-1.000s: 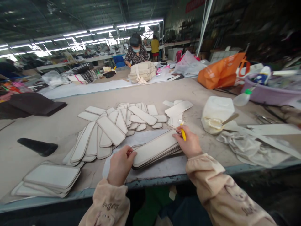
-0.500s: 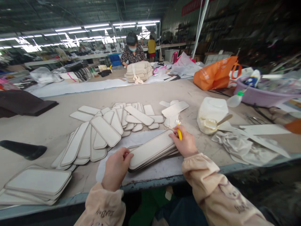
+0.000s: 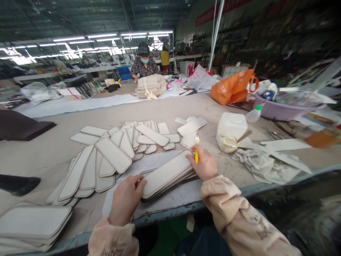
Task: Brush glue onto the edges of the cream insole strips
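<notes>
A stack of long pale panels (image 3: 167, 174) with rounded corners and darker edges lies at a slant in front of me, on a white sheet (image 3: 112, 201). My left hand (image 3: 126, 197) is closed on its near left end, thumb on the top panel. At the far right end, the fingertips of my right hand (image 3: 205, 164) touch the stack. That hand also grips a slim yellow-handled tool (image 3: 196, 155), whose tip has something whitish by it. Beyond the stack, many similar panels (image 3: 113, 154) lie fanned out in an overlapping pile.
More panels (image 3: 34, 222) are stacked at the near left. To the right stand a cut white jug (image 3: 231, 128) with a spatula (image 3: 243, 136), a crumpled cloth (image 3: 262, 163), an orange bag (image 3: 234, 87) and a purple basin (image 3: 287, 106). A co-worker (image 3: 145, 64) sits across the table.
The whole scene has shifted a little left in my view as the camera turned. Both hands keep nearly the same hold on the panel stack.
</notes>
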The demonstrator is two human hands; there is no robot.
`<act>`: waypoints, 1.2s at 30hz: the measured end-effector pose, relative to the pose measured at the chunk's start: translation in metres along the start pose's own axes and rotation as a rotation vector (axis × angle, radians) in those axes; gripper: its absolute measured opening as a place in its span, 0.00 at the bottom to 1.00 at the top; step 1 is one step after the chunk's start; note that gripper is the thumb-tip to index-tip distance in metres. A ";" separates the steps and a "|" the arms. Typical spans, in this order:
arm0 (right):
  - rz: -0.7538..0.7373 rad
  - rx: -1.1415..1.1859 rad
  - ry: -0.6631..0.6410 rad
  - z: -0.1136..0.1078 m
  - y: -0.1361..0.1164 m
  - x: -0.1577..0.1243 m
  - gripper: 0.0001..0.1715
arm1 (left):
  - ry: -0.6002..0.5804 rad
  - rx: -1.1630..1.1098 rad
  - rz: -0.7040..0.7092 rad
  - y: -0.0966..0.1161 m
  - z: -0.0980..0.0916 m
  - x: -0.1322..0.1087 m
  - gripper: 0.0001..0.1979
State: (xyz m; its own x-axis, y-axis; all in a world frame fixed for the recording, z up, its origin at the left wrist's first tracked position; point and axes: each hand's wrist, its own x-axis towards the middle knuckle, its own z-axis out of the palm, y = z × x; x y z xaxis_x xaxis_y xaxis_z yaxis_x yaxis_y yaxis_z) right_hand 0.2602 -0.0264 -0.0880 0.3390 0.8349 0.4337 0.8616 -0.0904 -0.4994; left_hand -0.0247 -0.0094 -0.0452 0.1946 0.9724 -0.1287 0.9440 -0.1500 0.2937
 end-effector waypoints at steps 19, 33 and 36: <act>-0.226 0.019 -0.171 -0.011 0.006 -0.016 0.14 | 0.076 -0.116 0.068 -0.010 0.007 0.005 0.17; 0.134 0.521 0.029 -0.003 0.009 -0.005 0.17 | 0.153 -0.223 0.095 -0.004 0.005 0.003 0.13; 0.136 0.638 0.077 -0.002 0.006 -0.003 0.19 | 0.152 -0.239 0.102 -0.002 0.004 0.004 0.15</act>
State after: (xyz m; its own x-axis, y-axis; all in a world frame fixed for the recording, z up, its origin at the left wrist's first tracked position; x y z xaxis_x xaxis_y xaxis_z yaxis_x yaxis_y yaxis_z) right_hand 0.2649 -0.0305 -0.0905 0.4754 0.7953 0.3762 0.4240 0.1675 -0.8900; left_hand -0.0245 -0.0061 -0.0501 0.2257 0.9728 0.0513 0.8290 -0.2195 0.5145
